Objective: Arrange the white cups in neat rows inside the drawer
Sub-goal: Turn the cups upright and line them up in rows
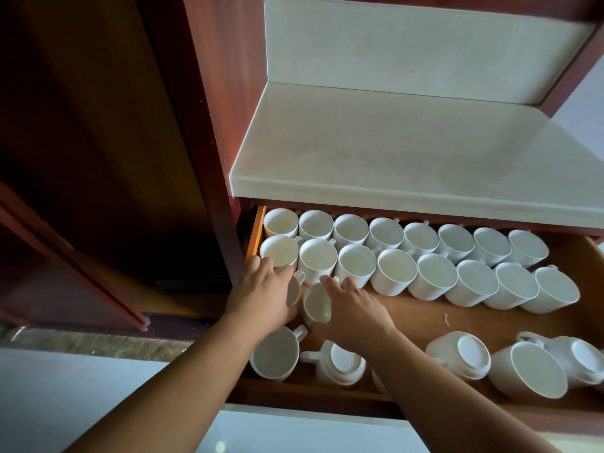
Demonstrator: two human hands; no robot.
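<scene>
The open wooden drawer (425,317) holds two straight rows of upright white cups (397,272) along its back. My left hand (263,294) grips a white cup (293,291) at the left start of a third row. Beside it, my right hand (354,308) wraps around another white cup (316,305), tilted toward me. Loose cups lie along the drawer's front: one upright (275,354), one upside down (343,362), another upside down (461,354), and a tipped pair (529,369) at the right.
A pale stone counter (392,152) overhangs the back of the drawer. A dark red cabinet panel (209,125) stands to the left, with an open door (65,256) beyond. A small white chip (445,319) lies on the drawer floor.
</scene>
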